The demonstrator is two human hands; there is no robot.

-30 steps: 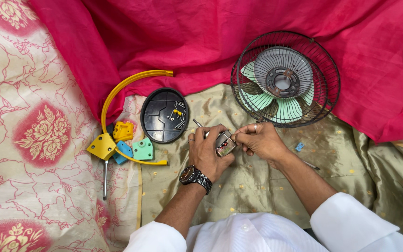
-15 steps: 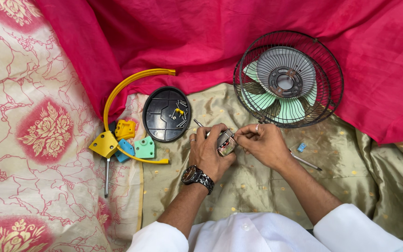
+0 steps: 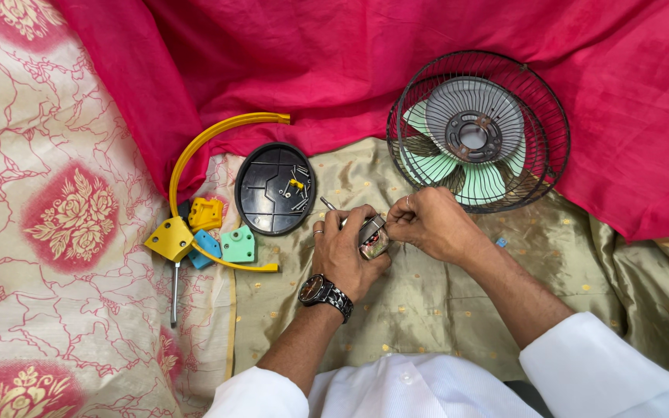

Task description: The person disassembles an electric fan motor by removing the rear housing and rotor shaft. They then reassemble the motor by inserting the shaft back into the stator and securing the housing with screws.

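My left hand (image 3: 348,251), with a wristwatch on its wrist, grips a small metal motor part (image 3: 372,237) over the olive cloth. A thin metal shaft (image 3: 327,203) sticks out past the fingers toward the upper left. My right hand (image 3: 430,224) presses against the right side of the same part, its fingertips pinched on something small that I cannot make out. A black round cover (image 3: 272,188) holding several loose screws lies just left of my left hand. The caged fan head with pale green blades (image 3: 477,130) lies above my right hand.
A yellow curved bracket (image 3: 195,151) with a yellow block (image 3: 170,238) lies at left, beside green (image 3: 238,245), blue and orange plastic pieces. A screwdriver (image 3: 174,292) lies below them. Pink cloth (image 3: 350,62) covers the top; a patterned cream cloth (image 3: 63,255) covers the left.
Both hands stay together on the motor part with only slight finger shifts. The view has drifted a little.
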